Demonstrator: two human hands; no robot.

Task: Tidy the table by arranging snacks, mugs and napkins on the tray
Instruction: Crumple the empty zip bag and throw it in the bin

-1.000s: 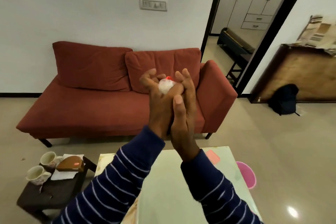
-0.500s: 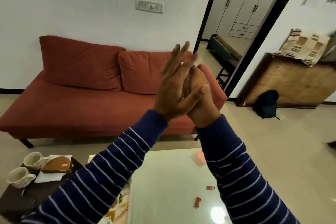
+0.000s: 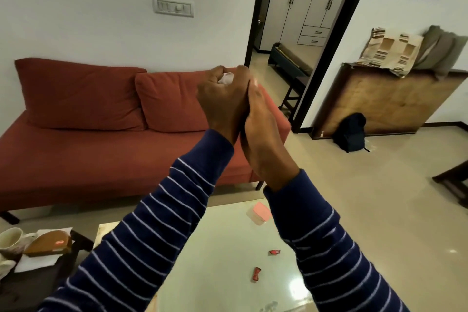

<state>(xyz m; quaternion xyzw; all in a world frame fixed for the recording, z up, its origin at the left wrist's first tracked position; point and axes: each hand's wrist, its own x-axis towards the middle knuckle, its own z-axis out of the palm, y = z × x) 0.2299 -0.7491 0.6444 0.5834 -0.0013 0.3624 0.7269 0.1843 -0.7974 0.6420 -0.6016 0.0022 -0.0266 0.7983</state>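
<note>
Both my hands are raised in front of the red sofa and pressed together. My left hand (image 3: 222, 104) curls its fingers over a small white crumpled wad (image 3: 225, 78), which peeks out at the top. My right hand (image 3: 260, 132) lies flat against the left one, and its palm side is hidden. Below, on the pale glass table (image 3: 215, 248), lie two red wrapped candies (image 3: 274, 252) (image 3: 256, 273) and a pink-lidded box (image 3: 260, 213). At the lower left, a dark side table (image 3: 73, 238) carries a white mug (image 3: 10, 238), a brown wooden piece (image 3: 48, 244) and a white napkin (image 3: 38, 262).
The red sofa (image 3: 88, 139) stands behind the tables against the wall. An open doorway (image 3: 298, 33) lies to the right. A black backpack (image 3: 350, 132) leans on a wooden cabinet (image 3: 385, 101). A dark furniture edge (image 3: 453, 182) shows at the right.
My hands have shifted against each other: the left fingers, spread half a second ago, now curl over the white wad. The view has tilted, showing more of the glass table and the candies.
</note>
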